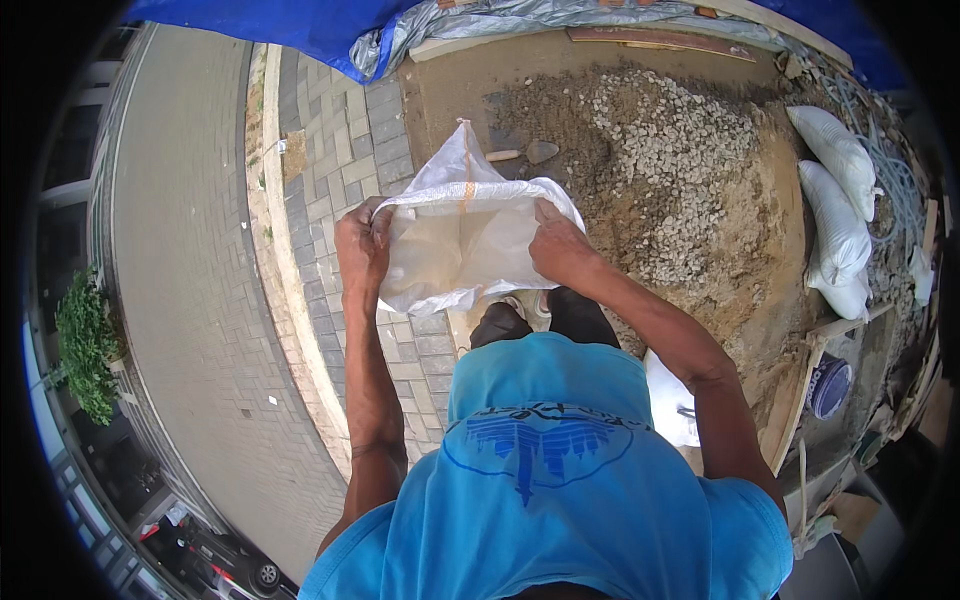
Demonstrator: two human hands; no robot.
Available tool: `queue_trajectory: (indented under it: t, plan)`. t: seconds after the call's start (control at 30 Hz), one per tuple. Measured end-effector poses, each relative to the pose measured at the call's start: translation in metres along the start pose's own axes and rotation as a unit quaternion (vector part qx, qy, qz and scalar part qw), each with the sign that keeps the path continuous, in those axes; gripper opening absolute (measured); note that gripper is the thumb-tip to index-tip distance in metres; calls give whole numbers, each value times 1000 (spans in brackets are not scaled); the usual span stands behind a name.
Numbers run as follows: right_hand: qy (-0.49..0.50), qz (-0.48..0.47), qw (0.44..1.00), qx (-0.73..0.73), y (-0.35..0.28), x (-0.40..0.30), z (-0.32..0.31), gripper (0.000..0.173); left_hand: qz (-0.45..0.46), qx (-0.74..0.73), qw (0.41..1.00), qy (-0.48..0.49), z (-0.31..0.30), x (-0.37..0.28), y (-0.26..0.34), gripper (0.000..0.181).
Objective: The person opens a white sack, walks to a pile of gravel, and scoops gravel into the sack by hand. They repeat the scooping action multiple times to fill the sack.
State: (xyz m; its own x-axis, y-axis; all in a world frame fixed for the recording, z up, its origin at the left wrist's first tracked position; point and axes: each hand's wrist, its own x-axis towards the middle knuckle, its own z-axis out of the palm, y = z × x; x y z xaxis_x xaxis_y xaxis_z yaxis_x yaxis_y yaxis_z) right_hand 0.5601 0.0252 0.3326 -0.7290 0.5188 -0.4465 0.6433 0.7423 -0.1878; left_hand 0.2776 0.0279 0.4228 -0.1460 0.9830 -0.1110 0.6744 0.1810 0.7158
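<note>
A white woven plastic sack [457, 240] is stretched between my hands with its mouth spread wide. My left hand [362, 241] grips the rim at the left, thumb over the folded edge. At the right side of the mouth, my right hand [556, 244] is closed on the rim, its fingers partly hidden by the cloth. Through the opening the inner walls show, with no contents visible. Just beyond the sack a pointed trowel [541, 152] with a wooden handle lies on the ground, apart from both hands.
Gravel [667, 165] lies over a sand heap [750, 315] to the right. Several filled white sacks [836, 225] rest against its far side. A blue bucket [830, 386] stands lower right, near a wooden board [795, 397]. Grey pavers [337, 127] run along the left; a blue tarpaulin [300, 26] hangs at the top.
</note>
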Motion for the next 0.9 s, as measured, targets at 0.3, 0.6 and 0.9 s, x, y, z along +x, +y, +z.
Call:
queue_trajectory:
  t: [0.3, 0.6, 0.9]
  plan:
    - [405, -33, 900, 155, 44, 61, -1, 31, -4, 36, 995, -96, -8, 41, -3, 25]
    - [452, 117, 771, 434, -28, 60, -12, 24, 0, 191, 981, 43, -51, 170, -102, 31]
    - [169, 453, 491, 725, -32, 101, 163, 27, 55, 255, 964, 51, -48, 262, -154, 33]
